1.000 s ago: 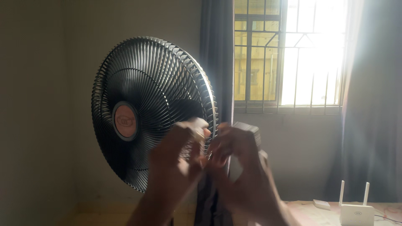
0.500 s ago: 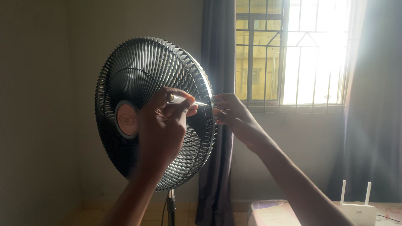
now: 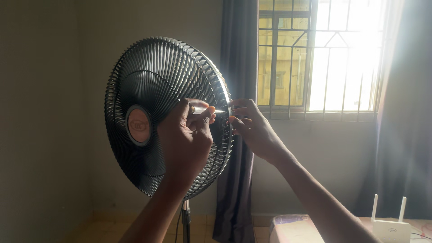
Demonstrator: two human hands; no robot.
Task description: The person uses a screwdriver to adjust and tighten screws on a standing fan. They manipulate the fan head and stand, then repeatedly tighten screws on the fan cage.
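Left hand (image 3: 186, 135) holds screwdriver (image 3: 204, 110) at fan grille (image 3: 162, 85).

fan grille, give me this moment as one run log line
left hand: holds screwdriver, tip at fan grille rim | right hand: fingers on rim | fan upright by window

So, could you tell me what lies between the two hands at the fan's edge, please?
In the head view, the slim screwdriver held by the left hand spans the gap, its tip at the fan guard's rim, where the right hand's fingertips touch.
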